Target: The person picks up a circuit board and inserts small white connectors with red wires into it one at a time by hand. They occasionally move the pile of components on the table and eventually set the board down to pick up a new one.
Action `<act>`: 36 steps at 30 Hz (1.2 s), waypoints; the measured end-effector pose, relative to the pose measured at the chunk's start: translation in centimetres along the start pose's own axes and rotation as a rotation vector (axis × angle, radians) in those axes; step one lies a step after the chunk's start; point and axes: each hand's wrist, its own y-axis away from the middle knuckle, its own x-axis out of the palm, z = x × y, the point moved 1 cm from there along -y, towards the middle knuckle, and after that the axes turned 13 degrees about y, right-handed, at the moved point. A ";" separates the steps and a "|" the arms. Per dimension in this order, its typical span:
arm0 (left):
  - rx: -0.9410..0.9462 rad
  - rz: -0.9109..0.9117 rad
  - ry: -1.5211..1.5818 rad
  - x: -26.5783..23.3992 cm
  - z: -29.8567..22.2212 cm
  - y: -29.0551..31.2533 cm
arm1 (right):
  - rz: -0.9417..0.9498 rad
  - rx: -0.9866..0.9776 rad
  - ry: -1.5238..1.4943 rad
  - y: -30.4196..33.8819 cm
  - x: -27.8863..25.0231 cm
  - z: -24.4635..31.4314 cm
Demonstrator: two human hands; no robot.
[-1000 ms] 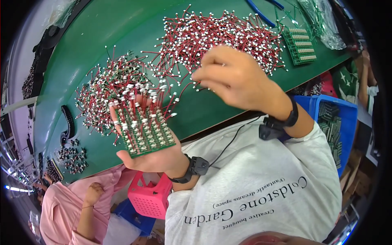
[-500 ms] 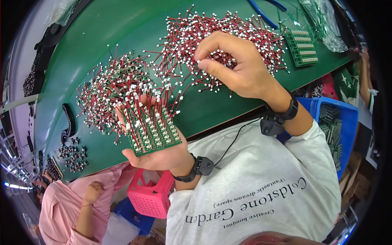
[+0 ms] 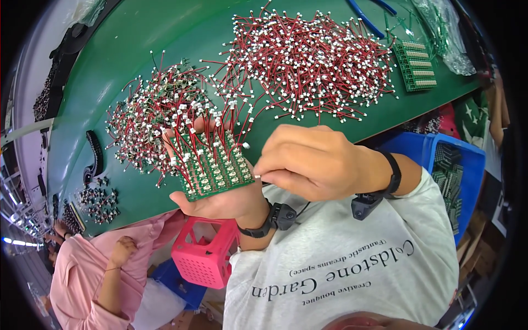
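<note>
A green circuit board panel (image 3: 220, 175) lies across my left hand (image 3: 231, 206), whose palm is under it and whose thumb is beside its near left corner. Short red wires with white connectors stand up from its left and far parts; small white sockets dot the rest. At the panel's right edge is my right hand (image 3: 308, 162), its thumb and forefinger pinched together. Whatever small thing is in that pinch is mostly hidden. Beyond the panel spreads a large pile of red wires with white connectors (image 3: 313, 66). Left of my left hand is a heap of wired boards (image 3: 148, 115).
A stack of green panels (image 3: 417, 69) lies at the far right, near blue-handled pliers (image 3: 366, 19) and clear plastic wrap (image 3: 440, 33). Small dark parts (image 3: 98, 204) sit at the left. A blue bin (image 3: 470, 176) and a pink stool (image 3: 201, 264) stand below the green table (image 3: 187, 27). A person in pink (image 3: 88, 275) sits at left.
My right hand has come from above the wire pile down toward me, to the panel's right edge. My left hand and the panel have shifted slightly right.
</note>
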 end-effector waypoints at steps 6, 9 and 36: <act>-0.017 0.066 -0.051 0.3 0.2 0.3 | 0.089 0.069 0.106 0.4 1.1 -1.0; -0.008 0.081 -0.102 0.6 0.4 0.4 | 0.098 0.056 0.160 0.4 1.9 -1.5; -0.102 0.012 -0.355 2.3 1.3 0.9 | 0.180 -0.015 0.371 0.6 1.4 -0.9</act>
